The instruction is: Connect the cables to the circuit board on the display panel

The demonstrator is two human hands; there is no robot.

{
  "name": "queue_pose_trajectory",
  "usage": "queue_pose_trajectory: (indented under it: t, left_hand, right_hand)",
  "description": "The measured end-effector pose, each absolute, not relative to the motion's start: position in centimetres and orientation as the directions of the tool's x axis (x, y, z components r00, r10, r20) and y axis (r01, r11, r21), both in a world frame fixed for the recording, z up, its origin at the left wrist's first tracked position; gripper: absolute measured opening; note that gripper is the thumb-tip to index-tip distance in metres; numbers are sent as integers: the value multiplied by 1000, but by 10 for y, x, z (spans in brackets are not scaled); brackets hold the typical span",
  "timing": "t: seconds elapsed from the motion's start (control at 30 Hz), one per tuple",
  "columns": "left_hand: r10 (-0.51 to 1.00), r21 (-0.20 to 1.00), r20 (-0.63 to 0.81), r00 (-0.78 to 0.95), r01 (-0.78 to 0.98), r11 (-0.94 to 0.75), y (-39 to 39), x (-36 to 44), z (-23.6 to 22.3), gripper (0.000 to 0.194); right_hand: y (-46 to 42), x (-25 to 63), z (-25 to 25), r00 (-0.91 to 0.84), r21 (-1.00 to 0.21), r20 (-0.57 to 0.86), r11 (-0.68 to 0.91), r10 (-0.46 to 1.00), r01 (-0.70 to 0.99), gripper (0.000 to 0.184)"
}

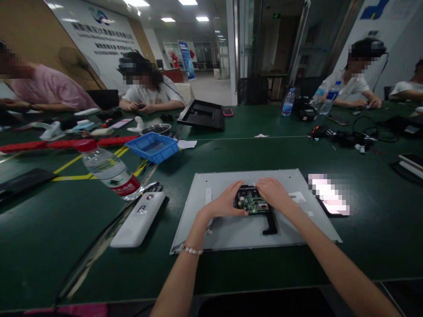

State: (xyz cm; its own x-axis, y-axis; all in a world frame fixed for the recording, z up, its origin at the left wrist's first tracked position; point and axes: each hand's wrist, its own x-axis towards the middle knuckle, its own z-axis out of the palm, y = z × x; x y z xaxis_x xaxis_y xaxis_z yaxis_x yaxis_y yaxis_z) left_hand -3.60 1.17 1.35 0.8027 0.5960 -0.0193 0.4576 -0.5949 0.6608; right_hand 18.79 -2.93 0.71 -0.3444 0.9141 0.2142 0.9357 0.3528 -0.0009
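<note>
A grey metal panel, seemingly the back of a flat display, lies on the green table in front of me. On its middle sits a green circuit board in a black plastic frame, whose bent arm reaches toward me. My left hand grips the frame's left side, thumb along the near edge and fingers at the far corner. From the right, my right hand holds the far right corner with curled fingers. Its fingertips are partly hidden. Thin wires lie on the panel near my left wrist.
Left of the panel are a white power bank, a tilted water bottle and a blue tray. A lit phone lies at the right. Farther back stands a black display housing. Several people sit around the table.
</note>
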Motion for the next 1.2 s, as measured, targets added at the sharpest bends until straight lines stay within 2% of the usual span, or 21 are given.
queue_pose_trajectory:
  t: [0.2,0.5,0.63,0.83,1.03,1.2]
  left_hand:
    - [603,664,-27,797,465,-585,12,-36,13,107]
    - [605,675,-48,795,473,-567,10,-35,18,107]
    - [604,675,-67,794,482,-559,9,-35,23,107]
    - [595,676,-74,800,479,-560,9,-36,23,107]
    - [597,678,-74,799,480,-557,9,-36,23,106]
    - [597,684,-71,799,475,-554,8,-36,26,106]
  right_hand:
    - [-32,188,7,-354,-84,240,383,904,920,23]
    - [-38,205,15,-225,-272,322,317,920,909,30]
    - [-46,241,13,-81,-351,235,163,968,922,32]
    - [-78,282,1,37,-475,75,3,996,880,33]
    - [-98,278,-8,65,-618,19,-39,998,785,30]
    - [-100,267,-11,78,-738,32,-29,996,674,25]
